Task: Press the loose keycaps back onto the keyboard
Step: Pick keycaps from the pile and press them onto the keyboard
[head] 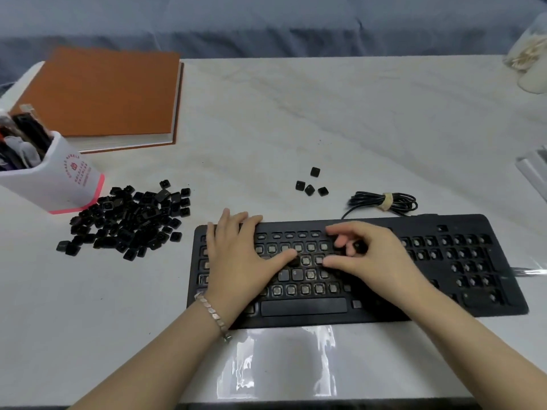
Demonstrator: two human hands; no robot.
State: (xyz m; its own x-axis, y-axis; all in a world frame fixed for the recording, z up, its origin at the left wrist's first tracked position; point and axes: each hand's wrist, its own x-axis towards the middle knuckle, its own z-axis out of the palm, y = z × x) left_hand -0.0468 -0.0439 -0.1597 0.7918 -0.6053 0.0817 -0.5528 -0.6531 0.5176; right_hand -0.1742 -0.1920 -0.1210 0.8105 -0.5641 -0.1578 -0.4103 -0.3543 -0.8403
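Note:
A black keyboard [444, 261] lies at the front of the table, most key sockets bare; the space bar and a couple of letter keys are fitted. My left hand [236, 255] lies flat over the keyboard's left part, its thumb pressing a black keycap [294, 262] in the letter rows. My right hand [376, 255] hovers over the middle rows with curled fingers that pinch a black keycap [359, 247]. A large pile of loose keycaps [130, 220] sits to the left. Several more loose keycaps [310, 186] lie behind the keyboard.
A white pen holder [56, 179] stands at the left beside the pile, an orange book [100, 96] behind it. The keyboard's coiled cable [384, 201] lies behind its right half. A clear plastic sheet [281, 362] covers the table's front edge. A jar [529, 54] stands far right.

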